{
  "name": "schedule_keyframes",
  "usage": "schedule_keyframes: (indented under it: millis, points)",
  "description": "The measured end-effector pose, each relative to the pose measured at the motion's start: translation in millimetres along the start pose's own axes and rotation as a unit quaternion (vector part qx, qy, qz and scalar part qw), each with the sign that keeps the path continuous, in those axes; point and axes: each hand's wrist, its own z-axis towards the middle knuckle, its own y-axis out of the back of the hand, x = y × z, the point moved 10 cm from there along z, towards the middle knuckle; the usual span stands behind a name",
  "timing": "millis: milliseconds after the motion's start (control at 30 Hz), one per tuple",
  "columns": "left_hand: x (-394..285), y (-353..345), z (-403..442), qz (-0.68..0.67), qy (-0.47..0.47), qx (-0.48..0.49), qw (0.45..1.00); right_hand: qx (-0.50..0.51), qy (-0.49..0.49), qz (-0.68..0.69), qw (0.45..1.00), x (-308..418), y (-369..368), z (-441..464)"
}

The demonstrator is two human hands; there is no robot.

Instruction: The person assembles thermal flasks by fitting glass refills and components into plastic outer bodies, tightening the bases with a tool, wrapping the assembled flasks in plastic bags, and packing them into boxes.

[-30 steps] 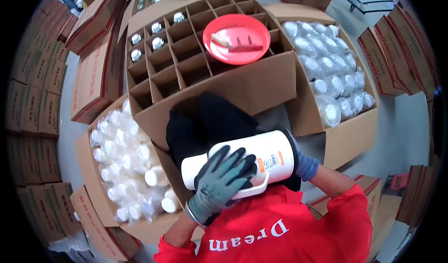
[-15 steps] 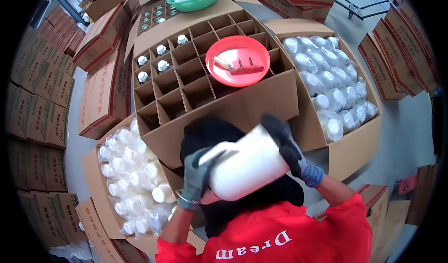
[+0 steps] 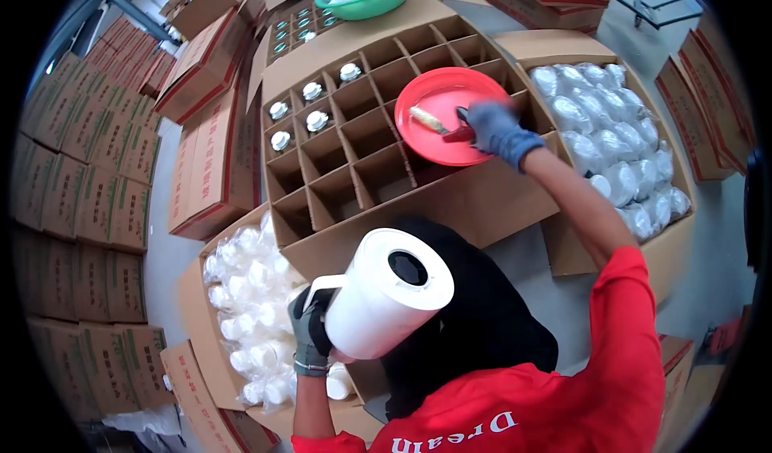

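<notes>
Left hand (image 3: 310, 332), gloved, closed firmly round the handle side of a white flask (image 3: 371, 308); flask held tilted above the lap, one round end with a dark disc at its middle turned up toward the camera. Right hand (image 3: 492, 126), gloved and blurred, reaches out over a red bowl (image 3: 420, 147), fingers bent down at a red tool (image 3: 459, 135); cannot tell whether they have closed on it. Pale stick (image 3: 426, 119) lies in the bowl just beside the tool. Bowl rests on a divided carton (image 3: 490, 201), toward its right side; five capped bottles (image 3: 317, 121) stand in cells to the left. Wrapped bottles fill cartons either side: left lot (image 3: 241, 292) near the flask, right lot (image 3: 615, 143) beyond the right forearm.
</notes>
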Motion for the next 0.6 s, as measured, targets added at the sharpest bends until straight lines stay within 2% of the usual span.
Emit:
schedule_keyframes:
  millis: [67, 133, 167, 200, 233, 267, 300, 367, 400, 467, 500, 600]
  points:
    - [26, 4, -4, -0.010, 0.002, 0.021, 1.000, -0.024, 0.079, -0.006, 0.997, 3, -49, 25]
    - [52, 6, -3, -0.079, 0.053, 0.009, 0.995, 0.025, 0.067, 0.022, 0.997, 6, -37, 29]
    - [59, 5, -1, -0.096, 0.068, 0.007, 0.993, -0.023, 0.065, 0.092, 0.993, 19, 18, 13]
    - [80, 2, -1, -0.206, 0.154, -0.008, 0.966, -0.226, 0.075, 0.277, 0.931, 11, 47, -6]
    - [79, -2, 4, -0.229, 0.136, 0.019, 0.964, -0.112, -0.012, 0.460, 0.881, 11, 41, -10]
    - [82, -7, 6, -0.255, 0.155, 0.037, 0.954, 0.011, -0.102, 0.615, 0.782, 23, 45, -28]
    - [83, -14, 8, -0.280, 0.171, 0.057, 0.943, 0.069, -0.050, 0.657, 0.749, 50, 68, -46]
    - [77, -26, 14, -0.288, 0.184, 0.094, 0.935, 0.037, 0.192, 0.611, 0.767, 103, 125, -78]
    - [73, -36, 15, -0.300, 0.205, 0.112, 0.925, -0.050, 0.372, 0.494, 0.784, 131, 157, -106]
    - [65, -54, 13, -0.324, 0.247, 0.147, 0.901, -0.137, 0.519, 0.308, 0.785, 171, 186, -146]
    - [66, -59, 12, -0.364, 0.279, 0.147, 0.876, -0.149, 0.536, 0.279, 0.783, 181, 184, -156]
    - [39, -67, 13, -0.295, 0.247, 0.205, 0.900, -0.173, 0.567, 0.243, 0.768, 199, 188, -173]
